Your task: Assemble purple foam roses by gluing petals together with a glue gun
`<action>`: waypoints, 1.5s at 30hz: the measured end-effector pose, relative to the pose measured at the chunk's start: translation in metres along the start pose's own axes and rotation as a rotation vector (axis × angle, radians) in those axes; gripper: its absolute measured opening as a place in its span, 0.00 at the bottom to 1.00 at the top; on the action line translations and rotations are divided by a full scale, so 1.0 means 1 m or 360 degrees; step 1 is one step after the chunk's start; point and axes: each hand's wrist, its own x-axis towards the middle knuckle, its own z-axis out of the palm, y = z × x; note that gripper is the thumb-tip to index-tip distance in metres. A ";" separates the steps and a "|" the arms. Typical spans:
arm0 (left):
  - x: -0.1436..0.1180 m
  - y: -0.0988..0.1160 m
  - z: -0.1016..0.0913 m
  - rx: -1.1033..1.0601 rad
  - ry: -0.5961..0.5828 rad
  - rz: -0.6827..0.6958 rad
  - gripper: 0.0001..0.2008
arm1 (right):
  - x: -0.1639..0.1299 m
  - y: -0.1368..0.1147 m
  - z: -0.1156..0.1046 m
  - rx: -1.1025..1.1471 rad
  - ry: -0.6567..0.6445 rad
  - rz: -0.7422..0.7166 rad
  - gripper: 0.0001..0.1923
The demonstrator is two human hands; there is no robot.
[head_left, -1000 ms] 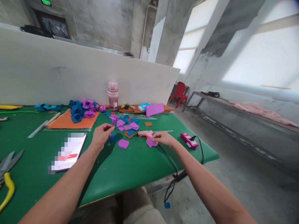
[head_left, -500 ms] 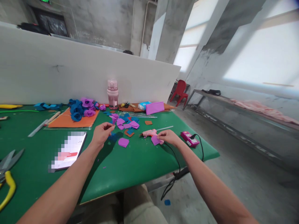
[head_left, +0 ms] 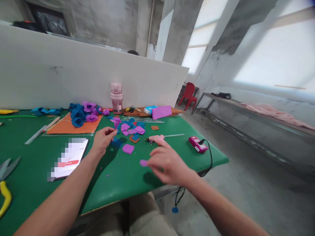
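- A small purple petal (head_left: 143,162) is pinched at the fingertips of the right hand (head_left: 167,165), which is held above the green table (head_left: 128,183), near its front edge; the image of this hand is blurred.
- The thumb and forefinger of the left hand (head_left: 102,140) are pressed together over a blue foam piece (head_left: 115,143); whether anything is gripped cannot be told.
- A purple foam cutout (head_left: 128,148) is seen just beside that blue piece.
- A pink glue gun (head_left: 155,138) is laid on the table beyond the right hand.
- A phone (head_left: 69,158) is laid left of the left forearm.
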 end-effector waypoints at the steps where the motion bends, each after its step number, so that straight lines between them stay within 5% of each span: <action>1: 0.000 0.001 0.000 -0.0009 0.0005 -0.0003 0.12 | 0.003 -0.017 0.001 -0.0051 -0.0061 -0.0238 0.08; 3: -0.001 0.002 0.001 -0.0016 0.0008 0.0002 0.12 | 0.008 -0.042 0.007 -0.0173 -0.0183 -0.0567 0.11; 6: -0.001 0.003 0.001 -0.0034 0.0008 0.0040 0.12 | 0.015 -0.056 0.014 -0.0319 -0.0220 -0.0724 0.14; 29: 0.001 0.002 -0.003 0.0045 0.0001 0.0076 0.12 | 0.018 -0.052 0.017 -0.0471 -0.0176 -0.0806 0.13; 34: -0.021 0.032 0.018 0.0157 -0.0074 0.0228 0.09 | 0.022 -0.053 0.017 -0.0392 -0.0230 -0.0832 0.13; 41: -0.066 0.089 0.054 0.0341 -0.0748 0.0560 0.04 | 0.053 -0.051 0.021 -0.0329 -0.0478 -0.1024 0.11; 43: -0.063 0.090 0.048 0.0429 -0.0750 0.0588 0.03 | 0.061 -0.046 0.019 -0.0311 -0.0514 -0.1030 0.10; 45: -0.051 0.081 0.035 0.0482 -0.0531 0.0577 0.03 | 0.067 -0.037 0.019 -0.0199 -0.0472 -0.0918 0.08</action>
